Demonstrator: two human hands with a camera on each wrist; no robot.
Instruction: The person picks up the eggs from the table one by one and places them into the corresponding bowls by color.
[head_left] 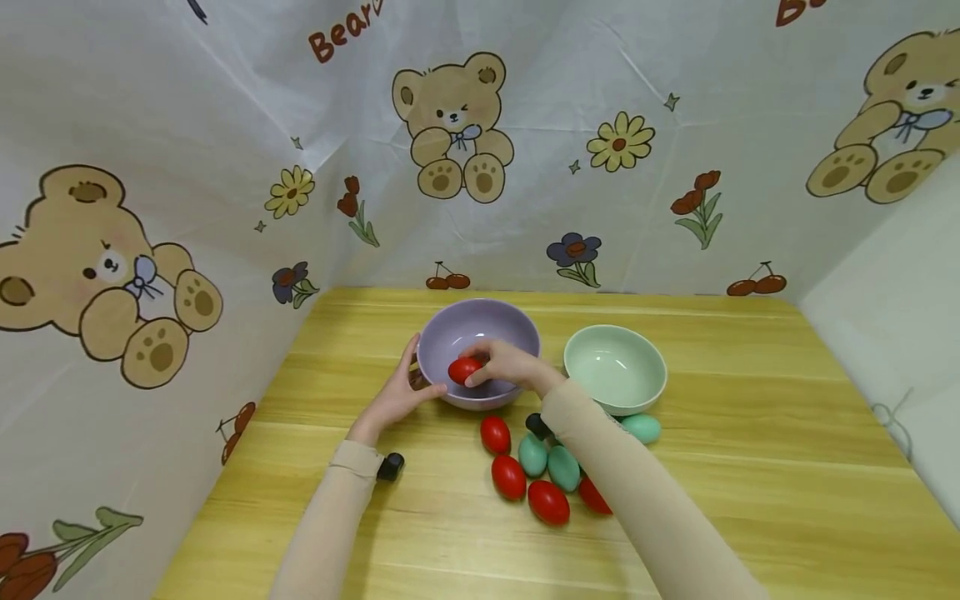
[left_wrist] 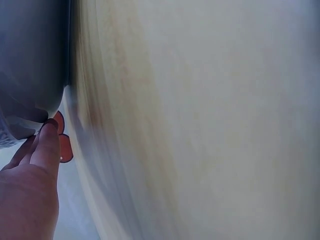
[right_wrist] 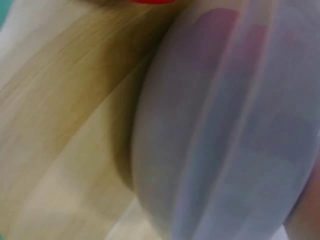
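Note:
My right hand (head_left: 504, 364) reaches over the near right rim of a purple bowl (head_left: 480, 317) and pinches a red egg (head_left: 462, 370) between thumb and fingers, inside the bowl. At the bowl's left side, my left hand (head_left: 397, 396) rests against the outer wall, thumb and fingers spread apart and fairly straight. The left wrist view has these fingers (left_wrist: 46, 150) touching the bowl's side. Close up in the right wrist view stands the bowl's blurred wall (right_wrist: 170, 140), with the right hand almost wholly out of sight.
Several red eggs (head_left: 548, 502) and green eggs (head_left: 533, 455) lie on the wooden table (head_left: 750, 467) in front of the bowls, some partly behind the right sleeve. A light green bowl (head_left: 615, 367) stands to the right. Bear-printed cloth (head_left: 525, 242) hangs along the back and left.

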